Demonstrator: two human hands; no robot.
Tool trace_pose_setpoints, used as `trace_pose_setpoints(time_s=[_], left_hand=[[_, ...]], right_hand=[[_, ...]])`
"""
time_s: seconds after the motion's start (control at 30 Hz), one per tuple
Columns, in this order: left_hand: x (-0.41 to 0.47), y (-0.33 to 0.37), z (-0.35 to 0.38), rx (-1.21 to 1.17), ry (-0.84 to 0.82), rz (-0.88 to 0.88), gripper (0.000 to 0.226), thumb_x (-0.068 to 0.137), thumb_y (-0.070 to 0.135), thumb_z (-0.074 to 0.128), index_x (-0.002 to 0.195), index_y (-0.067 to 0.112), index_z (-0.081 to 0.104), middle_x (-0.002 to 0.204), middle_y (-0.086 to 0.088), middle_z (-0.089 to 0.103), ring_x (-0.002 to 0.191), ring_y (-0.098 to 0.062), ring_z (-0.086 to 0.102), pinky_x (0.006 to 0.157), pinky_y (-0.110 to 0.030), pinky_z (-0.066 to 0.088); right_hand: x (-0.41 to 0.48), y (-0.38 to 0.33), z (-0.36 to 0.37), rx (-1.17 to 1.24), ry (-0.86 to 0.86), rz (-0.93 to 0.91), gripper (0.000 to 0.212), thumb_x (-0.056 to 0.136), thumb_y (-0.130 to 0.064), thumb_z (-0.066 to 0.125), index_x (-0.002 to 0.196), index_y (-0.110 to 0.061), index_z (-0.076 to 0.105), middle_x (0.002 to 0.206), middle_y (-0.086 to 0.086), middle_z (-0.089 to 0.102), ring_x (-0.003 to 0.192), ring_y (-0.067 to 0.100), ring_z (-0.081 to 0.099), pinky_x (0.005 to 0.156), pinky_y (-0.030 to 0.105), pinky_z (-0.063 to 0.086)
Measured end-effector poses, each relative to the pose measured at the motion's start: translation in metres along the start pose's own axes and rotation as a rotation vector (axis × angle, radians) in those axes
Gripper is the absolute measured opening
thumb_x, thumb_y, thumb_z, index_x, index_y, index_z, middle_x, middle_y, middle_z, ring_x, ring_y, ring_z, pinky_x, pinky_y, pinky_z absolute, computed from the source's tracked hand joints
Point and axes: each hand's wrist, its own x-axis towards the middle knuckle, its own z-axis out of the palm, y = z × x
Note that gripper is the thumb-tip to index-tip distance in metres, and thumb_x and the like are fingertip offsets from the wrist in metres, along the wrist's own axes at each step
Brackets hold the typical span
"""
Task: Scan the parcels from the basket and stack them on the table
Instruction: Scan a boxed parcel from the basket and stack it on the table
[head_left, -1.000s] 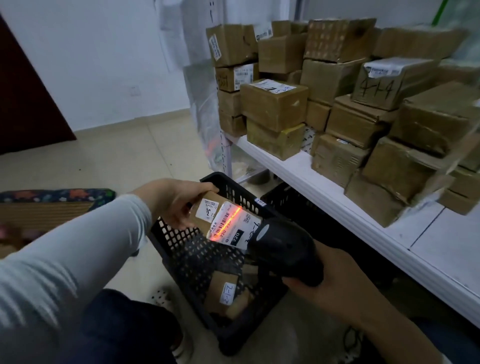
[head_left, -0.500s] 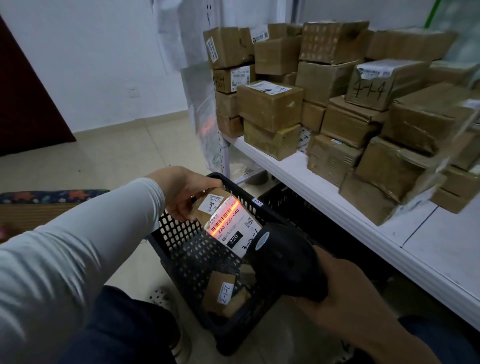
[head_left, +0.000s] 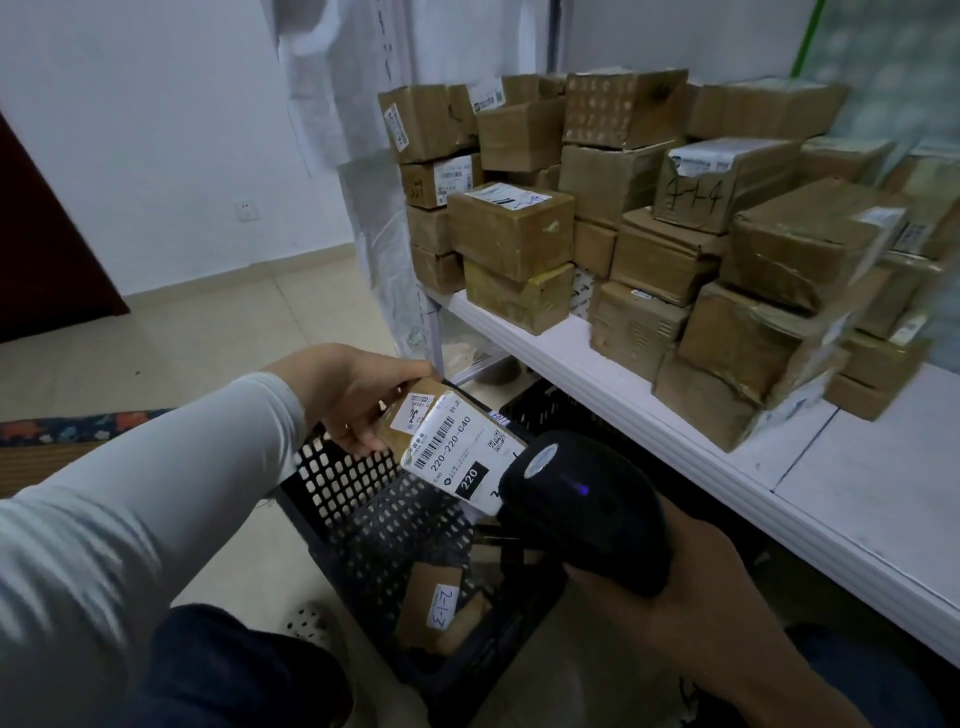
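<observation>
My left hand (head_left: 348, 397) grips a small brown parcel (head_left: 447, 441) with a white barcode label, held above the black perforated basket (head_left: 343, 478). My right hand (head_left: 685, 597) holds a black handheld scanner (head_left: 582, 499), its head close to the label's lower right corner; a small blue light glows on it. Inside the basket lies another brown parcel marked 2-1-3 (head_left: 436, 603). Several brown parcels (head_left: 644, 228) are stacked on the white table (head_left: 841, 478) to the right.
A second dark basket (head_left: 540, 410) sits under the table edge. Clear plastic sheeting (head_left: 384, 244) hangs by the table's left end. A patterned mat (head_left: 57, 431) lies on the tiled floor at left. A dark door (head_left: 47, 254) stands at far left.
The red scan beam on the label has gone out; a blue light now shows on the scanner. The parcel and both hands have barely shifted.
</observation>
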Motion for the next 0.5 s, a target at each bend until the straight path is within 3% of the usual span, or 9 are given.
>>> trace_pose_setpoints(time_s=[0.07,0.13,0.2,0.27,0.33,0.43,0.5], left_hand=[[-0.007,0.013,0.006,-0.045,-0.068,0.073,0.056,0.075,0.068,0.048,0.082,0.014,0.059,0.075,-0.008,0.061,0.059,-0.019,0.054,0.069,-0.028,0.045],[-0.016,0.032,0.017,-0.080,-0.185,0.152,0.068,0.060,0.072,0.063,0.090,0.011,0.063,0.075,-0.009,0.064,0.060,-0.019,0.060,0.064,-0.026,0.049],[-0.027,0.057,0.037,-0.097,-0.296,0.223,0.079,0.047,0.065,0.075,0.102,0.009,0.063,0.076,-0.011,0.066,0.059,-0.018,0.063,0.056,-0.024,0.053],[-0.038,0.083,0.066,-0.116,-0.372,0.282,0.079,0.051,0.057,0.076,0.111,0.008,0.061,0.081,-0.014,0.068,0.062,-0.019,0.066,0.055,-0.026,0.057],[-0.052,0.108,0.102,-0.116,-0.421,0.340,0.065,0.063,0.047,0.077,0.114,0.009,0.061,0.091,-0.015,0.068,0.068,-0.021,0.069,0.063,-0.031,0.060],[-0.068,0.143,0.160,-0.050,-0.376,0.467,0.047,0.079,0.037,0.071,0.118,0.011,0.061,0.106,-0.011,0.068,0.082,-0.019,0.068,0.077,-0.031,0.059],[-0.076,0.166,0.199,0.077,-0.222,0.643,0.041,0.080,0.036,0.071,0.114,0.013,0.063,0.103,-0.005,0.068,0.087,-0.014,0.065,0.077,-0.026,0.058]], right_hand=[[-0.003,-0.001,-0.010,0.206,0.123,0.092,0.021,0.069,-0.017,0.083,0.075,-0.020,0.062,0.062,-0.014,0.068,0.056,-0.001,0.063,0.055,0.014,0.050],[-0.007,0.001,-0.023,0.389,0.254,0.151,0.016,0.076,-0.010,0.076,0.068,-0.007,0.063,0.053,0.006,0.065,0.044,0.014,0.058,0.051,0.024,0.051],[-0.011,0.004,-0.039,0.521,0.415,0.176,0.018,0.079,-0.006,0.072,0.064,-0.008,0.063,0.055,0.013,0.063,0.045,0.025,0.055,0.053,0.037,0.050],[-0.017,0.010,-0.054,0.630,0.552,0.164,0.021,0.081,-0.003,0.069,0.062,-0.011,0.061,0.055,0.014,0.061,0.044,0.025,0.051,0.051,0.034,0.048],[-0.024,0.017,-0.070,0.727,0.669,0.171,0.018,0.082,-0.001,0.067,0.068,-0.010,0.060,0.056,0.012,0.059,0.044,0.024,0.049,0.049,0.031,0.046],[-0.040,0.032,-0.092,0.824,0.834,0.201,0.015,0.083,-0.004,0.067,0.073,-0.012,0.059,0.055,0.010,0.057,0.044,0.021,0.048,0.047,0.028,0.044],[-0.051,0.043,-0.107,0.871,0.942,0.214,0.013,0.084,-0.004,0.067,0.078,-0.012,0.059,0.052,0.009,0.056,0.042,0.019,0.047,0.043,0.025,0.043]])
